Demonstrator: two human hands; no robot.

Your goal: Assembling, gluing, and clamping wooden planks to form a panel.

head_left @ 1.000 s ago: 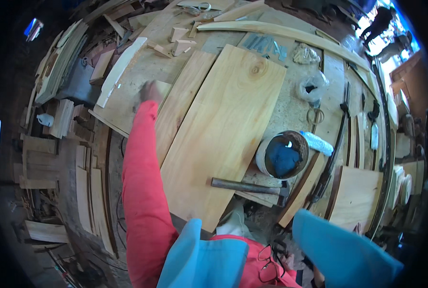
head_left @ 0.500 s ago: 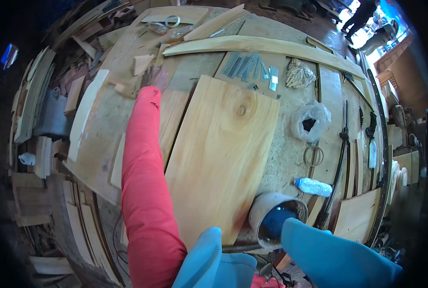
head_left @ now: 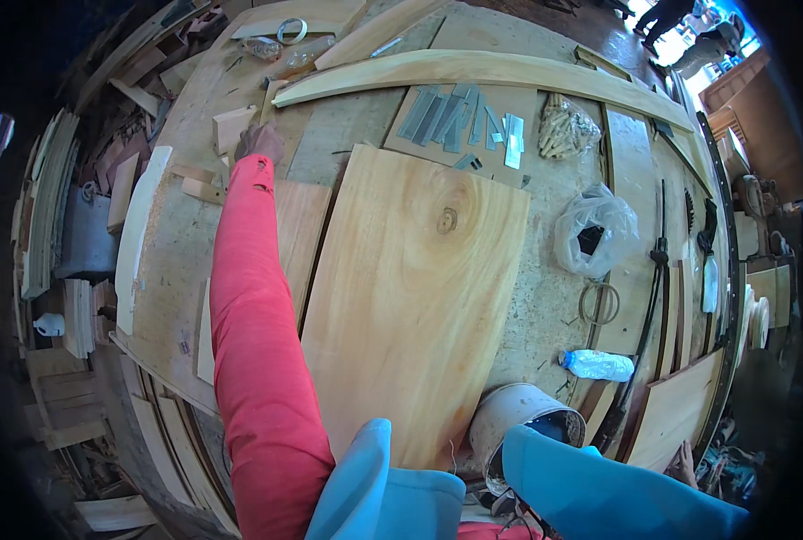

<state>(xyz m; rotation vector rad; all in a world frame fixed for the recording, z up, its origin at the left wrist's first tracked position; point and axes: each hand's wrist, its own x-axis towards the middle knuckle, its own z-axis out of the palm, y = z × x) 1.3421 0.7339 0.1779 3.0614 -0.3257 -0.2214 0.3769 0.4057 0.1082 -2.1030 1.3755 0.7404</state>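
My left hand (head_left: 261, 144), at the end of a pink-red sleeve, reaches to the far left of the worktable. Its fingers look curled; what they hold, if anything, is hidden. Right beside it stands a pale wood block (head_left: 230, 130). Closer to me lies a small wood piece (head_left: 203, 190). A wide, flat wooden board (head_left: 410, 288) with a dark knot fills the middle of the table. At the lower right, what appears to be my right hand (head_left: 685, 466) shows in part, fingers extended by the edge of a smaller board (head_left: 673, 414).
A long curved plank (head_left: 473, 67) crosses the far side. Nearer are metal strips (head_left: 446, 115), bagged dowels (head_left: 567, 128), an open plastic bag (head_left: 597, 232), a wire ring (head_left: 599, 303), a bottle (head_left: 598, 365) and a bucket (head_left: 496, 423). Blue cloth (head_left: 609, 477) covers part of the lower edge.
The view has shifted, so the table's things sit farther left or lower. The wood piece near my left hand was blurred and is now sharp. Fingers have appeared at the lower right.
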